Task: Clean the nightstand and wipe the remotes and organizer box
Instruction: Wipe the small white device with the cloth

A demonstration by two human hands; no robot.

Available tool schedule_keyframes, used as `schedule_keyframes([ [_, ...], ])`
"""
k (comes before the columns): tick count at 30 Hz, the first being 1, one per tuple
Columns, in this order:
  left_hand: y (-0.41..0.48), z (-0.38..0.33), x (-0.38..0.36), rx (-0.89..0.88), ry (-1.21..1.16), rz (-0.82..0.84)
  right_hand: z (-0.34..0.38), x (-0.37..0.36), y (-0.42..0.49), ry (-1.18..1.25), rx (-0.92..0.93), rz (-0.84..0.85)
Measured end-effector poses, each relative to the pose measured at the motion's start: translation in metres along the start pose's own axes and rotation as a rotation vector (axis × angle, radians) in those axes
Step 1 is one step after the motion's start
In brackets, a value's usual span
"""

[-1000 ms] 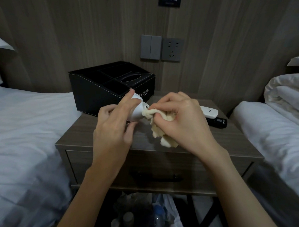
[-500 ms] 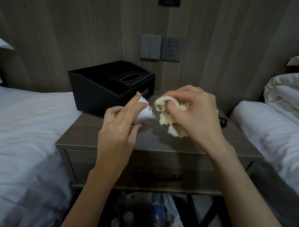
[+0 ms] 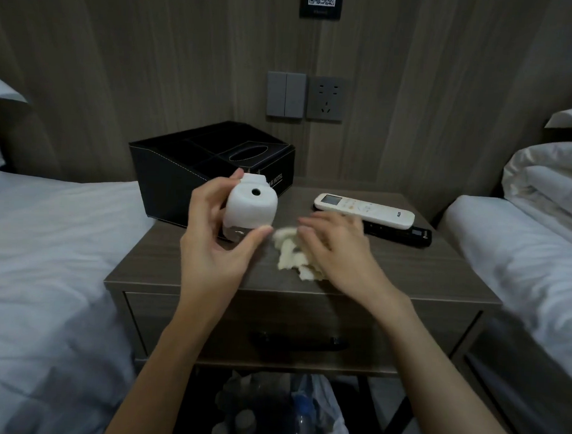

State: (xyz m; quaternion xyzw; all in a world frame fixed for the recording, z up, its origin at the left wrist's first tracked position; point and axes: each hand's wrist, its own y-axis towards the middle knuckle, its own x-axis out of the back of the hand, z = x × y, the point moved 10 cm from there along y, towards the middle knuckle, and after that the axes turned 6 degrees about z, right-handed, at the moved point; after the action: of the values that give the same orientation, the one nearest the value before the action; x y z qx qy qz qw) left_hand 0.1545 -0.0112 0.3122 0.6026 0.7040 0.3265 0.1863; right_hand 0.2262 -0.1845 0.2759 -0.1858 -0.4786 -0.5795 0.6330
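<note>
Holding a white gadget up in the left hand, pinched between thumb and fingers, just in front of the box. Resting the right hand on the cloth on the nightstand, fingers mostly straight, though blurry and hard to be sure. Just behind that hand, white remote lying partly over black remote, at the back right. Box at the back left.
</note>
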Motion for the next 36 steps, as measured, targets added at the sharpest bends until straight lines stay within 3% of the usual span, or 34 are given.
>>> schedule_keyframes([
  [2, 0.002, -0.002, 0.001, -0.012, -0.038, 0.008, 0.008, 0.002, -0.003, 0.008, -0.005, 0.027],
  [4, 0.003, -0.004, 0.001, -0.022, -0.07, 0.023, 0.027, 0.028, -0.008, 0.053, 0.075, -0.084],
  [7, 0.003, -0.005, -0.002, -0.039, -0.104, 0.04, 0.052, 0.057, -0.017, 0.328, 0.181, -0.124],
  [10, 0.002, -0.007, -0.006, -0.037, -0.15, 0.059, 0.07, 0.065, -0.024, 0.448, 0.257, -0.096],
  [26, 0.008, -0.009, -0.053, 0.069, -0.312, 0.106, 0.04, 0.096, -0.03, 0.505, 0.216, -0.236],
  [32, 0.006, 0.026, -0.069, 0.167, -0.035, 0.118, -0.014, 0.117, -0.031, 0.325, 0.081, -0.35],
  [36, 0.002, 0.036, -0.087, 0.197, 0.141, 0.219, -0.056, 0.112, -0.032, 0.259, -0.052, -0.343],
])
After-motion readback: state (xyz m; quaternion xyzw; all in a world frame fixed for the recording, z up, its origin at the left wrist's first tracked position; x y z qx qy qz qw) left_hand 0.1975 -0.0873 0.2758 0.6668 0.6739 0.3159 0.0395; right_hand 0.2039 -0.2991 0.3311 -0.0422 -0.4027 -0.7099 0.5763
